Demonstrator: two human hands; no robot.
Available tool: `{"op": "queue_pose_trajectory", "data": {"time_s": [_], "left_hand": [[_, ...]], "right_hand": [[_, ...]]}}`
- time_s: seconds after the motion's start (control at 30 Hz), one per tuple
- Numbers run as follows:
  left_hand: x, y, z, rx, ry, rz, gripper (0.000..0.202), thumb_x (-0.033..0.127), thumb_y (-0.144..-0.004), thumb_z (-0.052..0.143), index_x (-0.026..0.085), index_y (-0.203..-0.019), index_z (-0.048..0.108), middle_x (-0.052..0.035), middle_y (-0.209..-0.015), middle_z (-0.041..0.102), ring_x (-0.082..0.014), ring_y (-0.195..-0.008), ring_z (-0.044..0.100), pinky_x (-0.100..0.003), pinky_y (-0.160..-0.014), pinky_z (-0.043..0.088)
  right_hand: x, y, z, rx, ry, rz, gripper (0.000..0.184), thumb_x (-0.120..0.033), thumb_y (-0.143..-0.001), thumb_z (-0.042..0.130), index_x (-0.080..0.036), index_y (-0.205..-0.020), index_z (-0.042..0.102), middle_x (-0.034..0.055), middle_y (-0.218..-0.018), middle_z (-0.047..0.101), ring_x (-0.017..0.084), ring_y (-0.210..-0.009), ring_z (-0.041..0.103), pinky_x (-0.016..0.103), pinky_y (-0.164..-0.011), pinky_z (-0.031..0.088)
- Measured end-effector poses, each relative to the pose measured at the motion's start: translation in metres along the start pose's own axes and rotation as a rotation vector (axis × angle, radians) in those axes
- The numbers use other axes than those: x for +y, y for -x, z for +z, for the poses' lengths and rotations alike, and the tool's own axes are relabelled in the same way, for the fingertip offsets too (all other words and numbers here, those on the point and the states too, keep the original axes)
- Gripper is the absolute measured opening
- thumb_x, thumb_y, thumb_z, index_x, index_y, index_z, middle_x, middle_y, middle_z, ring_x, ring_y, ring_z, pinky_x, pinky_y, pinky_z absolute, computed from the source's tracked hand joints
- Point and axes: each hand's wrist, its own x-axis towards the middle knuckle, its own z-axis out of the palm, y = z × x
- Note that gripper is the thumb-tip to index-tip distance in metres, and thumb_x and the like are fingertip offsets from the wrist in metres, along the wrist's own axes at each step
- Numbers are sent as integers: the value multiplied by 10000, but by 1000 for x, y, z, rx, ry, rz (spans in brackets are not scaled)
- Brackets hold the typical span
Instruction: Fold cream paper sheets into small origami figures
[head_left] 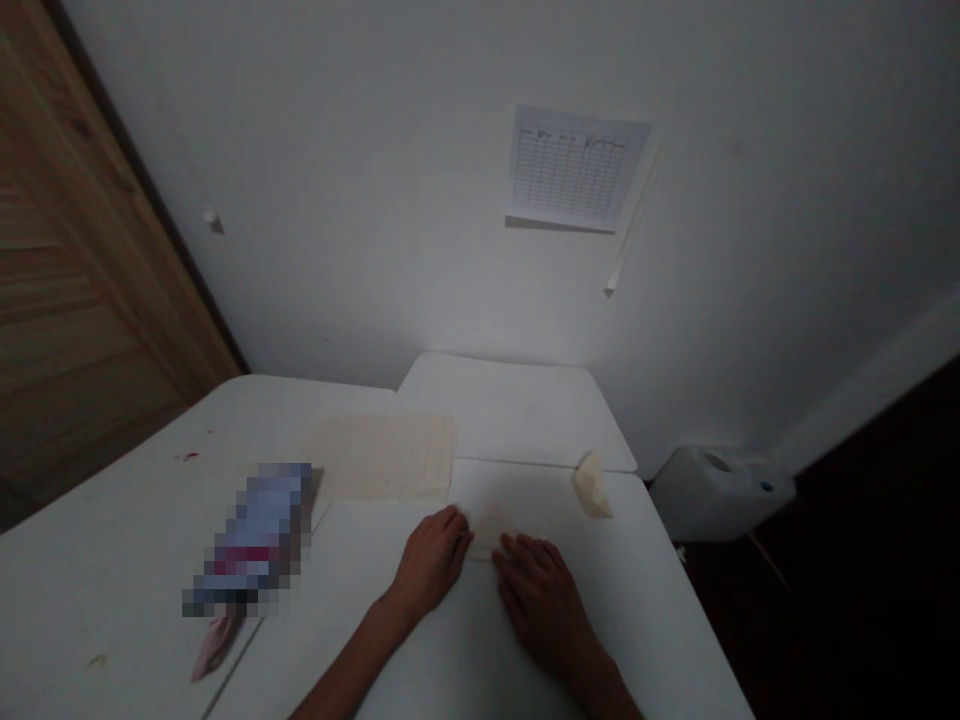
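Note:
A small, thin beige sheet [487, 528] lies on the white table between my two hands, its outline faint against the tabletop. My left hand [433, 560] is at its left edge, with the fingers curled together and the tips closed on that edge. From the right, my right hand [544, 605] rests palm down, fingers stretched out and tips touching the sheet's lower right part. Farther back on the left lies a larger flat pile of similar beige sheets [390, 455]. A folded, pointed beige piece [591, 487] sits to the right, apart from both hands.
White tables [517, 410] stand joined against the wall, with seams between them. At left lies a pixelated object with a pink end [216, 645]. A printed chart [574, 165] hangs on the wall. A whitish plastic container [716, 495] stands right of the table; a wooden door [97, 250] is at left.

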Motion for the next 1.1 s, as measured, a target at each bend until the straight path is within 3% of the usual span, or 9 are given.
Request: {"op": "queue_pose_trajectory", "data": {"time_s": [0.3,0.37,0.47,0.57,0.8,1.1], "left_hand": [[2,-1,-3,-8,-64,17,163,211,-948,422,183,-894,573,-79,-924,585,-217,-834,565,-338,-761,453],[4,3,-6,29,-129,63,148,178,-924,449,175,-971,590,-105,-1010,587,-244,-911,549,-380,-807,448],[9,12,-8,51,-206,192,281,96,-856,507,190,-1109,586,-121,-1148,555,-281,-1045,498,-435,-880,420],[15,23,-7,-10,-173,269,321,86,-840,539,213,-1130,594,-91,-1096,559,-266,-1029,494,-427,-907,412],[21,28,-4,-80,-152,280,369,102,-865,539,244,-1204,576,-87,-1088,556,-261,-1033,500,-434,-923,416],[19,37,-8,-69,-186,207,413,107,-820,556,245,-1208,596,-102,-1118,554,-290,-1062,492,-462,-921,425]], "right_hand": [[-1,0,-2,-18,11,12,374,-217,-943,470,-276,-1307,526,39,-1364,538,254,-1245,472,469,-1056,317],[-1,0,-2,-25,9,8,370,-224,-941,473,-278,-1303,529,38,-1364,537,250,-1246,471,463,-1054,320],[0,-1,-4,-40,16,7,361,-238,-944,473,-281,-1297,535,32,-1361,541,241,-1246,471,451,-1051,323],[0,-2,-4,-56,24,4,355,-248,-947,467,-286,-1293,539,24,-1362,541,236,-1244,472,441,-1045,331],[1,-2,-4,-58,36,5,362,-260,-945,473,-295,-1300,535,16,-1365,537,230,-1241,475,434,-1040,338],[1,-1,-2,-52,30,12,350,-262,-941,483,-292,-1282,553,15,-1361,542,232,-1241,477,433,-1049,325]]}}
